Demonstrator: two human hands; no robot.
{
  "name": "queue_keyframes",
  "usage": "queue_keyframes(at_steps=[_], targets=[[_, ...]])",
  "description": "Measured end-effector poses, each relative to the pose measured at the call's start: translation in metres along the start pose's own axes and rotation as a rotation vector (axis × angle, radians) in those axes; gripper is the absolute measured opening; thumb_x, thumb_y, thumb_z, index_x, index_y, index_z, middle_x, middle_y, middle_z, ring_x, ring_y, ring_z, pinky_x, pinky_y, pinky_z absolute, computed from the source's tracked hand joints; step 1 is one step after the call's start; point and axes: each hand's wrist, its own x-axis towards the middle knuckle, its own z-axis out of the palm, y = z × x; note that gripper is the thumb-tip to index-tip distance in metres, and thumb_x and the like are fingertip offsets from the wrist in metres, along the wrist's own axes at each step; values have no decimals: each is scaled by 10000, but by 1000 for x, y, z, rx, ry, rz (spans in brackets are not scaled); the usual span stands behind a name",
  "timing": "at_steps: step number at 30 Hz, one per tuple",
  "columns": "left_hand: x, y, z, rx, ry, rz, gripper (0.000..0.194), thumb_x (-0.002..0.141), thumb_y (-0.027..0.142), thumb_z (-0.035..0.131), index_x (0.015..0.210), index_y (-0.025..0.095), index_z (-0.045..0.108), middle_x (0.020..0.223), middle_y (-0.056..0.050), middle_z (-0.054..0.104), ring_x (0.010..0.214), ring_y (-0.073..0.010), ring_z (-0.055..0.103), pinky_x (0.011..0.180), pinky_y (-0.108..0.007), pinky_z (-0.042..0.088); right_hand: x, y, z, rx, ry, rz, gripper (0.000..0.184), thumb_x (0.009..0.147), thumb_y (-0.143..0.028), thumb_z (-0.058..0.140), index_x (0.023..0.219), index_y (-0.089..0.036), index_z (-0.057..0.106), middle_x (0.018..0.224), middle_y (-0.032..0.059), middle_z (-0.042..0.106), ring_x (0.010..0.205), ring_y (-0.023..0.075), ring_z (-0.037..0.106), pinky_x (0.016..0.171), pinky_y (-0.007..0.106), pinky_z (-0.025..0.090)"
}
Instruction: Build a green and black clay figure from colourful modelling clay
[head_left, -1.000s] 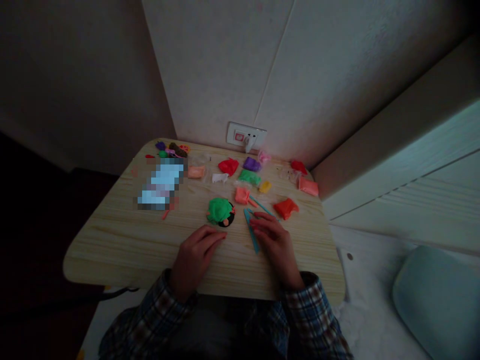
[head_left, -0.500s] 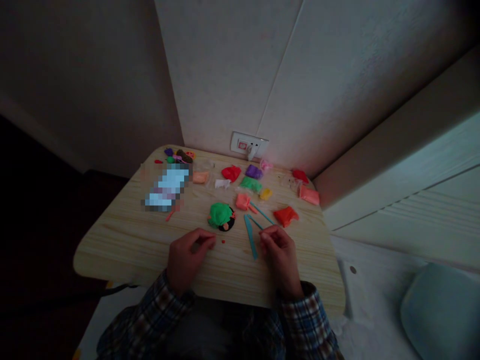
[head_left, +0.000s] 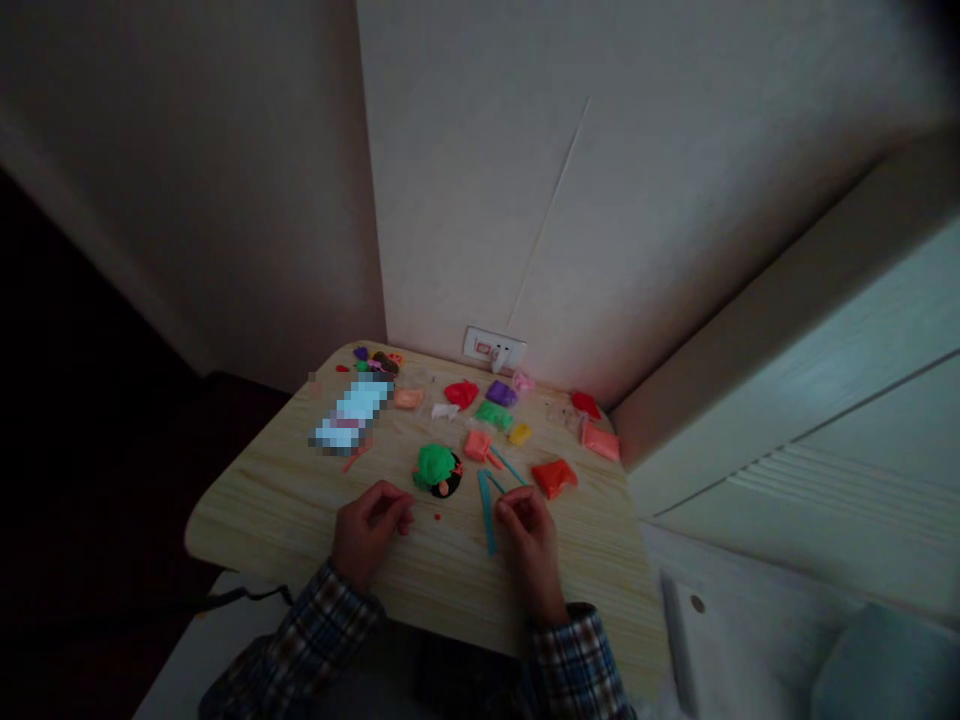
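Note:
My left hand (head_left: 367,530) rests on the light wooden table (head_left: 300,500), its fingers curled in a pinch on something I cannot make out. My right hand (head_left: 521,525) sits to the right, fingers pinched together at their tips beside several teal modelling tools (head_left: 487,495). Between and beyond the hands lies a green clay lump on a black base (head_left: 436,468). A tiny red bit (head_left: 437,516) lies on the table between my hands.
Several coloured clay bags and pieces lie across the far half: red (head_left: 460,392), purple (head_left: 501,392), green (head_left: 493,414), yellow (head_left: 519,433), orange-red (head_left: 553,477). A blurred phone-like thing (head_left: 351,412) lies at far left. A wall socket (head_left: 493,349) sits behind. A white cabinet (head_left: 825,480) stands right.
The view tilted up, so the table sits lower in frame. My left hand drew back from the green lump and curled shut. My right hand lifted off the teal tools and pinched.

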Motion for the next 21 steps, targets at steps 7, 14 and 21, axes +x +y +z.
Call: queue_keyframes(at_steps=[7,14,21], targets=[[5,-6,-2,-9,25,-35,209,741,357,593,647,178,541,495,42,559,443,-114,523,469,-223,440,3,0,8,21,-135,-69,209,885,-339,441,788,-216,580,678,12,616,635,170,584,633,320,475],[12,-6,-7,47,-45,8,192,747,345,586,655,183,538,474,48,536,430,-111,505,465,-218,427,10,1,13,-34,-123,-120,70,805,-240,548,794,-203,606,727,7,628,682,167,601,666,300,482],[18,-11,-7,10,-58,48,171,709,334,597,674,176,545,482,41,551,422,-106,509,434,-208,432,13,-2,9,-98,-72,-202,185,870,-274,445,815,-202,607,706,8,644,663,152,606,652,284,488]])
